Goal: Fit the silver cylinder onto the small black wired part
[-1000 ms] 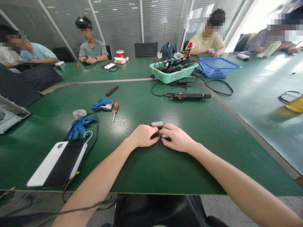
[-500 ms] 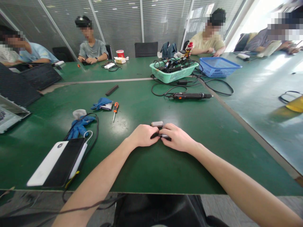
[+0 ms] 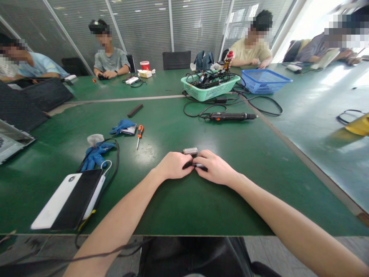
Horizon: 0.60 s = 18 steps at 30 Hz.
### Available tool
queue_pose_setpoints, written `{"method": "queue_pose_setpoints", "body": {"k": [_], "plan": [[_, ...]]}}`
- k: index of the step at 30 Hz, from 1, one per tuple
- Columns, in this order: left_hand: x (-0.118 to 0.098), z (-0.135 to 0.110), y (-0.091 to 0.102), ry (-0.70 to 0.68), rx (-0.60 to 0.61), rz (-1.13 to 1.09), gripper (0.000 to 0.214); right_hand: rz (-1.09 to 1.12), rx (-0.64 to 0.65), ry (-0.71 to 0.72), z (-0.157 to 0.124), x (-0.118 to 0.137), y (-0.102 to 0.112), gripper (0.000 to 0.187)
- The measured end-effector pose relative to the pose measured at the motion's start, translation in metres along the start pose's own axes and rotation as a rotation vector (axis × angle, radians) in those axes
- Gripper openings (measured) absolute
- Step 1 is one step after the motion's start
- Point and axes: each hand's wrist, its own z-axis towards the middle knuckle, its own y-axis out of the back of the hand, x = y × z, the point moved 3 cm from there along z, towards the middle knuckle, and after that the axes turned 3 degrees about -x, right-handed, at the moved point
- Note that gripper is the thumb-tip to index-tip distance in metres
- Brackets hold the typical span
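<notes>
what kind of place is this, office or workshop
Likely a shared assembly or repair workroom: big green-topped tables, a corded electric screwdriver, a green basket full of cables and tools, and other people seated around working. Glass partitions behind suggest an office building.

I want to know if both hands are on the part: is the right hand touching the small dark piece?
Touching. The head view shows the right hand with fingers closed on the small dark piece, no gap visible.

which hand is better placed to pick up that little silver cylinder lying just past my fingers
Right, probably. The silver cylinder lies just beyond the right hand, nearly touching its fingers. The left hand is close too; both pinch the small dark part.
</notes>
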Motion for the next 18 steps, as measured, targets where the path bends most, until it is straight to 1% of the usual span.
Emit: {"method": "queue_pose_setpoints", "body": {"k": [12,18], "plan": [[-0.0001,-0.0003,0.0005,0.002,0.006,-0.011,0.021,-0.017,-0.021,-0.028,0.0005,0.0012,0.0005,0.021],[-0.0004,-0.0003,0.0012,0.003,0.006,-0.024,0.020,-0.026,-0.004,-0.035,0.0015,0.0020,-0.0006,0.015]]}}
